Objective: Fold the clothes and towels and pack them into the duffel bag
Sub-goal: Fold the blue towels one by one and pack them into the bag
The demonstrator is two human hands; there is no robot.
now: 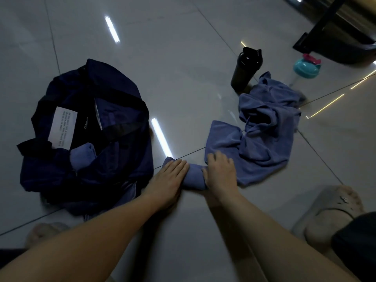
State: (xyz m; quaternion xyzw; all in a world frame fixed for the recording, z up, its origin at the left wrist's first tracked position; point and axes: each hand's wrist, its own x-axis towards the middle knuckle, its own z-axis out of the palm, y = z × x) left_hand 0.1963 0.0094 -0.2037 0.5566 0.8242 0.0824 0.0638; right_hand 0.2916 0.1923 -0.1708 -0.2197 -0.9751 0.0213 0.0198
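A navy duffel bag (114,159) lies open on the tiled floor at the left, with a rolled blue cloth (82,156) inside it. A long blue towel (264,131) sprawls on the floor at the right, its near end rolled into a tight bundle (195,177). My left hand (169,176) presses flat on the left part of that roll with straight fingers. My right hand (218,171) rests on the right part of the roll, fingers curled over the towel's edge.
A black shaker bottle (245,71) stands behind the towel, with a teal and pink bottle (305,68) to its right. Dark furniture (335,37) fills the far right corner. Slippers (333,208) sit at the near right and near left (45,233).
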